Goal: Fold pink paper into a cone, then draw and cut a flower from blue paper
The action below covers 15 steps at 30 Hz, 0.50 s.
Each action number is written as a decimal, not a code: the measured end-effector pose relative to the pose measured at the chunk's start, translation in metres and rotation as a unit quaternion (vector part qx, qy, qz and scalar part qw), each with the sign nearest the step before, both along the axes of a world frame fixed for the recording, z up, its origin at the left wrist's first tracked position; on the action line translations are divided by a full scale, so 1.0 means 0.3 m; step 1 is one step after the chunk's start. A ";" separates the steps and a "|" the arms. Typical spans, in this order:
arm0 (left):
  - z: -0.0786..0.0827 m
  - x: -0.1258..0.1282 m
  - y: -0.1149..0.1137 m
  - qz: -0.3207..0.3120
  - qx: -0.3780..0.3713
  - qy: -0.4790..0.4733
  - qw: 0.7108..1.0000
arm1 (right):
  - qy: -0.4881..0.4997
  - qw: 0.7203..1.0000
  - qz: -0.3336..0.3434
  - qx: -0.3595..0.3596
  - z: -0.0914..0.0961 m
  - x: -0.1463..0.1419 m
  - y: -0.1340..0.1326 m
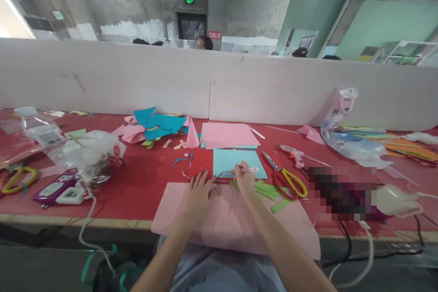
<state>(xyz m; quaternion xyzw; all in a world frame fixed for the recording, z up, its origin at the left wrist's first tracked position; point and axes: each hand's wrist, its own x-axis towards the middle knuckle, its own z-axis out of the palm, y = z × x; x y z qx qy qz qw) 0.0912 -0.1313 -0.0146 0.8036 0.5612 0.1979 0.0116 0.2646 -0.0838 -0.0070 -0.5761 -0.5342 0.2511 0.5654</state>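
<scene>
one dark curve (223, 173) marks the blue sheet (236, 158), the rest looks bare; my right hand (244, 178) pinches a pen (252, 170) (my left hand (200, 190) lies spread)

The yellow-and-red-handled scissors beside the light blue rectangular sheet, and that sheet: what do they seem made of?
Scissors: blades probably metal, greyish with a slight sheen; handles apparently smooth plastic, evenly coloured.
Light blue sheet: likely matte paper or thin card, flat without glare.
</scene>
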 end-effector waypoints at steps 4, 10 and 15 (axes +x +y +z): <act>0.007 0.002 -0.003 0.004 -0.013 0.004 1.000 | 0.031 0.999 -0.018 -0.026 0.007 0.029 0.012; 0.015 0.002 -0.004 0.003 -0.025 0.010 1.000 | 0.050 0.996 0.058 -0.052 0.017 0.068 0.021; 0.022 0.003 -0.007 0.007 -0.027 0.011 1.000 | 0.060 0.993 0.095 -0.043 0.028 0.050 -0.006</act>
